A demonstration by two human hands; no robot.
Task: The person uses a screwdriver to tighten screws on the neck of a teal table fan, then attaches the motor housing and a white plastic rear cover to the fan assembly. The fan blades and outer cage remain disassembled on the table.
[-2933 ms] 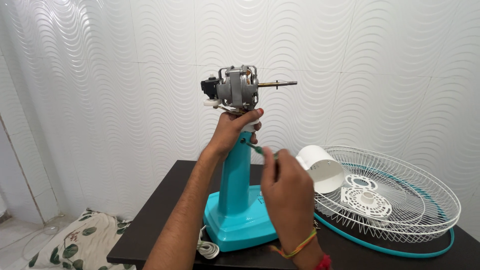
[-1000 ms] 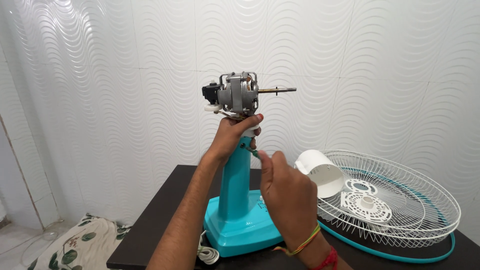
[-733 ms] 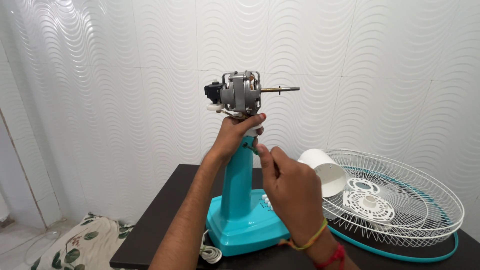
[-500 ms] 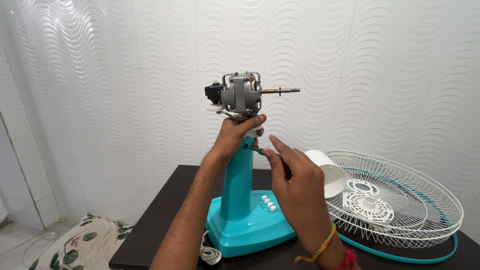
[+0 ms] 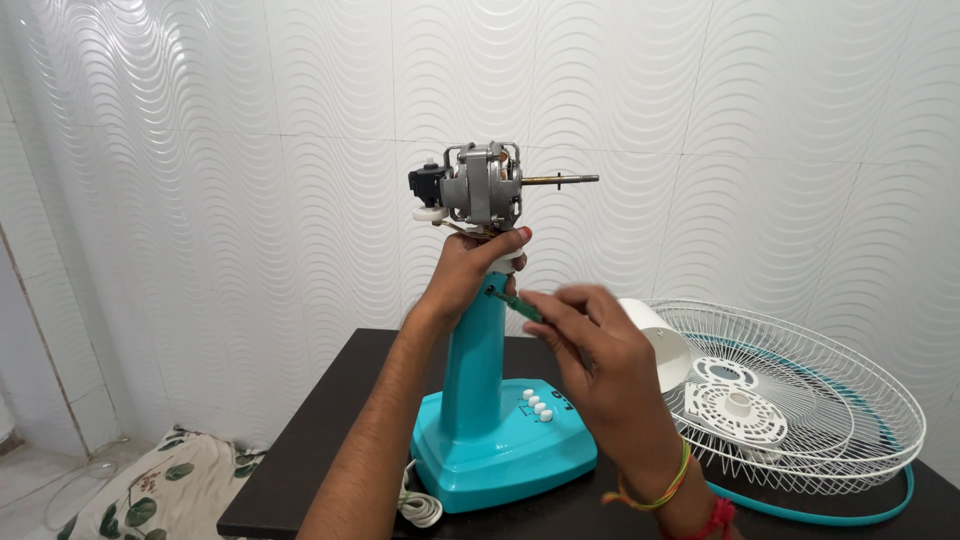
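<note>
A turquoise fan stand (image 5: 478, 420) rises from a dark table (image 5: 290, 440). On its top sits a bare grey motor (image 5: 482, 186) with a shaft pointing right. My left hand (image 5: 470, 268) grips the neck of the stand just under the motor. My right hand (image 5: 598, 350) holds a green-handled screwdriver (image 5: 516, 304) with its tip at a screw on the neck, beside my left fingers.
White wire fan grilles (image 5: 800, 400) with a turquoise rim lie on the table's right side, with a white round motor cover (image 5: 660, 345) and a white perforated plate (image 5: 733, 404) resting on them. A coiled white cord (image 5: 415, 502) lies by the base. A leaf-print cloth (image 5: 150, 485) lies on the floor at left.
My right hand has turned and shifted rightward on the screwdriver, uncovering the white buttons on the base. My left hand has kept its grip on the neck.
</note>
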